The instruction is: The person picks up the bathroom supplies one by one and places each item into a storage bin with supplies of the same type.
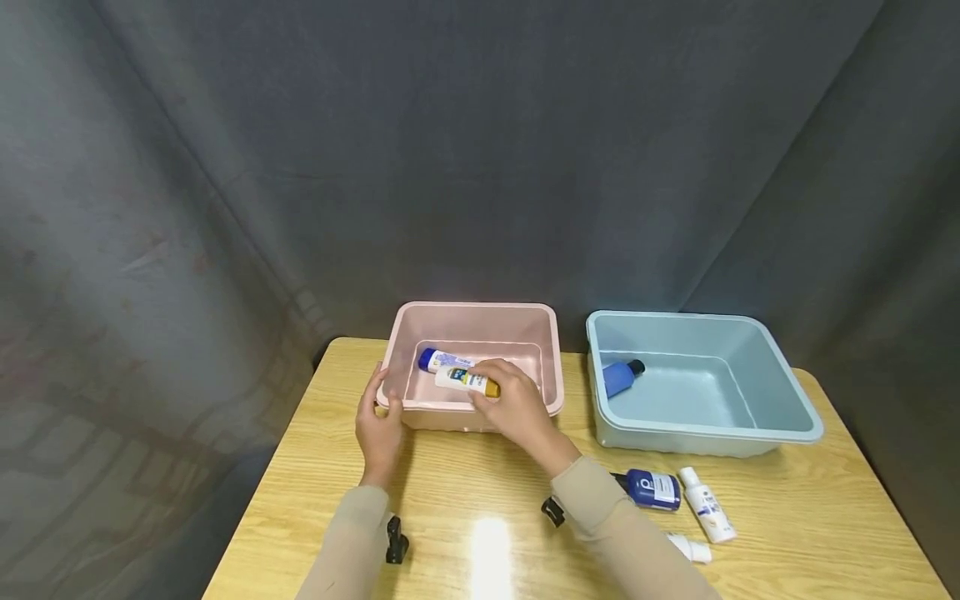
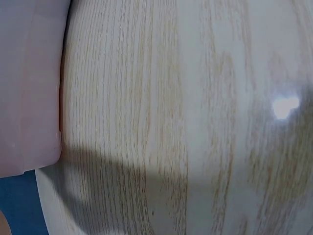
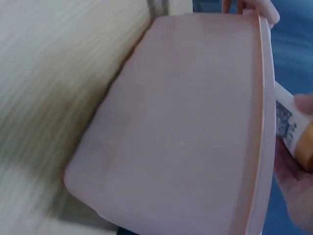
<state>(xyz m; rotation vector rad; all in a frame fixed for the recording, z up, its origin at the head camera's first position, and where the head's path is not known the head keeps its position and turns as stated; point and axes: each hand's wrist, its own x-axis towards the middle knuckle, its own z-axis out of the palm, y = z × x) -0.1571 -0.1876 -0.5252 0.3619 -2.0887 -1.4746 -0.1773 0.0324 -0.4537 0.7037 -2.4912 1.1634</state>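
Note:
My right hand (image 1: 517, 408) grips a white bottle with a yellow cap (image 1: 461, 379) by its capped end, over the pink bin (image 1: 480, 407). Part of this bottle (image 3: 288, 122) shows past the bin's rim in the right wrist view. Inside the bin lies a white and purple bottle with a blue cap (image 1: 442, 360), partly covered by the held one. At the near left corner, my left hand (image 1: 380, 433) holds the bin's rim. Only a bit of skin and the bin's wall (image 2: 29, 98) show in the left wrist view.
To the right stands a light blue bin (image 1: 697, 437) with a blue, black-capped bottle (image 1: 618, 377) in it. Before it on the wooden table (image 1: 450, 508) lie a dark blue bottle (image 1: 654, 489), a white bottle (image 1: 708, 510) and another white one (image 1: 690, 548), partly behind my right sleeve.

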